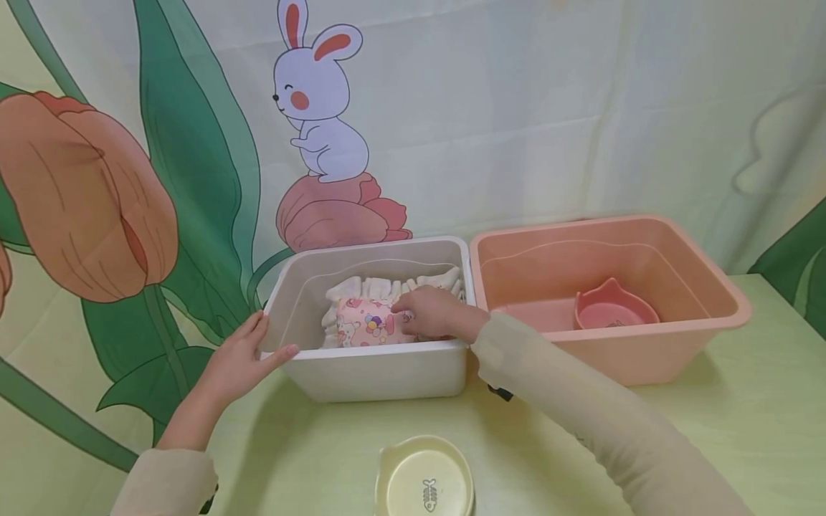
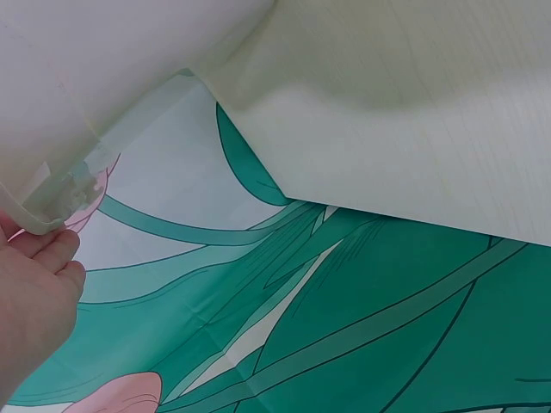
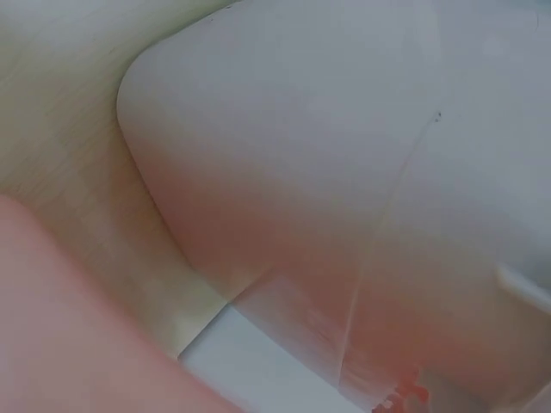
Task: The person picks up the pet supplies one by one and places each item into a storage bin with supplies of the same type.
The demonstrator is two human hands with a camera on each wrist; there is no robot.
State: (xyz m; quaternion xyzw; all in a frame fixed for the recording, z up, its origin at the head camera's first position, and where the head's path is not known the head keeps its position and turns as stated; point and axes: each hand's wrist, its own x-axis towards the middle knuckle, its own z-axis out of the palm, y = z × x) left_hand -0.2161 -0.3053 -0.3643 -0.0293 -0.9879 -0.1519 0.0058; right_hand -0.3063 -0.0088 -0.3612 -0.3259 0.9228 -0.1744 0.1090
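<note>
My left hand holds the left front corner of a white plastic bin; in the left wrist view its fingers curl at the bin's rim. Inside that bin lies a pink printed cloth with cream ruffled edges. My right hand reaches over the bin's right front corner and pinches the cloth near its right side, covering part of it. In the right wrist view the bin's outer wall fills most of the picture, and the fingertips are hidden.
Right beside the white bin stands a peach bin holding a pink cat-eared dish. A pale yellow dish with a fish-bone print sits on the light green table in front. A printed curtain hangs behind.
</note>
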